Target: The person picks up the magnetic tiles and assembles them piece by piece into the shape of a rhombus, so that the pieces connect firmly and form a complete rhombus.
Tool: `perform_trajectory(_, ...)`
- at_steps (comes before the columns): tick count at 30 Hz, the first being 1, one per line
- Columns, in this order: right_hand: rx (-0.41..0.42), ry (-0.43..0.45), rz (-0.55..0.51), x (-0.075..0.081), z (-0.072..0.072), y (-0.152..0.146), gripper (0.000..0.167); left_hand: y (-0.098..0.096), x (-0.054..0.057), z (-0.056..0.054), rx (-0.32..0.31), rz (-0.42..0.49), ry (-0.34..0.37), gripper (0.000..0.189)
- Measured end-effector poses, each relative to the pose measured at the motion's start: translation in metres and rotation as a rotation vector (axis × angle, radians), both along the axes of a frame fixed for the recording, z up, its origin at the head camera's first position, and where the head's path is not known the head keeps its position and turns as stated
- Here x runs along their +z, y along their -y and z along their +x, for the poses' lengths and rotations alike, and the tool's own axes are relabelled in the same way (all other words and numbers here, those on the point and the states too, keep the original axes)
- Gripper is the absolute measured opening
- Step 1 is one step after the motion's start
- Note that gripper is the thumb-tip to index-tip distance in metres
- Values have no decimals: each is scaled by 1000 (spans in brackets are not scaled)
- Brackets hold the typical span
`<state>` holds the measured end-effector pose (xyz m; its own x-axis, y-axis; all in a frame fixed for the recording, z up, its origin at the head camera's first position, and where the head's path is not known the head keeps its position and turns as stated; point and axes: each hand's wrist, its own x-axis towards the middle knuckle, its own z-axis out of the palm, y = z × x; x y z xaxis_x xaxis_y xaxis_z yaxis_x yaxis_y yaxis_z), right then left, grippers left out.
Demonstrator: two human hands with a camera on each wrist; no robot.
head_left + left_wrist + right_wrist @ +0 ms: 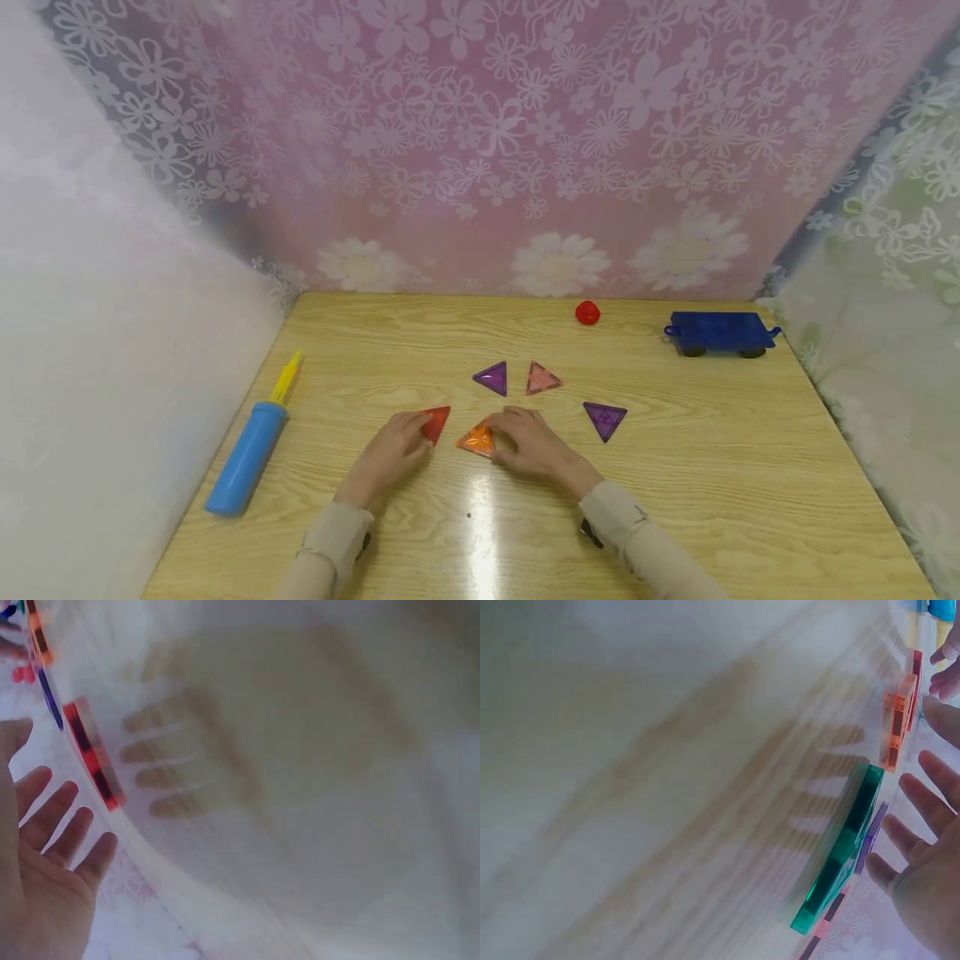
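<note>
Facing across a narrow gap: red tile [437,423] and orange tile [476,442]

The two triangular tiles lie near the centre of the head view, red to the left, orange slightly lower and to the right, apart, with bare tabletop [375,333] between them. Neither shows a clear long axis; a corner of the orange tile points left, towards the red tile's slanting right side. The left hand [396,443] is nearer the red tile, just to its left; the right hand [531,442] is nearer the orange one, overlapping its right side. Both forearms enter from the bottom edge and angle inward, hands low over the surface.

The wrist views show both hands unclenched, fingers loosely extended; whether the fingertips touch the tiles, I cannot tell. The right wrist view also shows a green tile [840,855] edge-on beside the right hand's fingers, not visible in the head view. Just above centre sit a purple tile [492,379] and a pink tile [542,380]; right of the right hand lies a second purple tile [604,420].
</note>
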<state>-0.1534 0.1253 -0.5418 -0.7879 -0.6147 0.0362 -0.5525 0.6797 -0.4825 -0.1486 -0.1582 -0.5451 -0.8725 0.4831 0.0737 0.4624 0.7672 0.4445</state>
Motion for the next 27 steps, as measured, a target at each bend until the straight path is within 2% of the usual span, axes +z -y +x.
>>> perform_trajectory(3,-23,5,-14,-1,-3,2,53,2,0,-9,23,-22,16,58)
perform_trajectory(7,-50,33,18,-2,-6,5,67,4,0,-20,51,-67,54,70)
perform_trajectory(12,-70,46,48,-3,-8,8,74,4,0,-29,81,-82,132,76)
perform_trajectory(15,-71,47,51,-2,-8,10,75,4,1,-31,81,-71,149,77)
perform_trajectory(27,-81,37,83,-6,-10,14,71,2,-1,-33,63,-53,128,74)
